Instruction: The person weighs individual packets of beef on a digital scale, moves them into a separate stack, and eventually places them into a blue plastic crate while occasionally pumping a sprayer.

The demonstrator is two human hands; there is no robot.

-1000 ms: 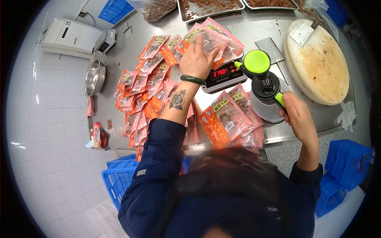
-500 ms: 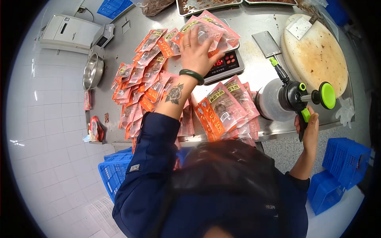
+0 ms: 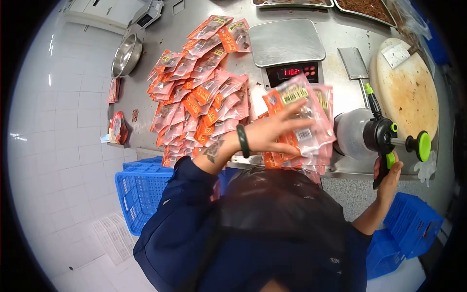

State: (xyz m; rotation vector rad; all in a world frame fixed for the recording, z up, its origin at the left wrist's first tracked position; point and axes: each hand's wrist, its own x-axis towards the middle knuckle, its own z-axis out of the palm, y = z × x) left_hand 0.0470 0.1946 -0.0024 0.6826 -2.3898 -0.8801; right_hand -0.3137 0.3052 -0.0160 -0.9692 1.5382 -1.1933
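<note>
My left hand (image 3: 279,131), with a dark green bangle at its wrist, lies with its fingers spread on a pink and orange packet (image 3: 309,124) at the table's front edge. More packets lie under and beside that one. My right hand (image 3: 387,177) is wrapped round the black and green handle of a sprayer (image 3: 357,134) with a translucent bottle. Behind the packets stands a digital scale (image 3: 287,44), its steel plate bare and red digits lit. A large heap of similar packets (image 3: 202,92) spreads to the left of the scale.
A round cutting board (image 3: 408,92) with a cleaver is at the right, beside a flat metal scoop (image 3: 353,63). Metal trays (image 3: 367,17) stand at the back. A steel bowl (image 3: 127,54) sits at the left. Blue crates (image 3: 138,190) are below the table on both sides.
My left hand has come from the scale down to the front packets. The packets on the scale have left its plate. The view has shifted; my right hand keeps hold of the sprayer.
</note>
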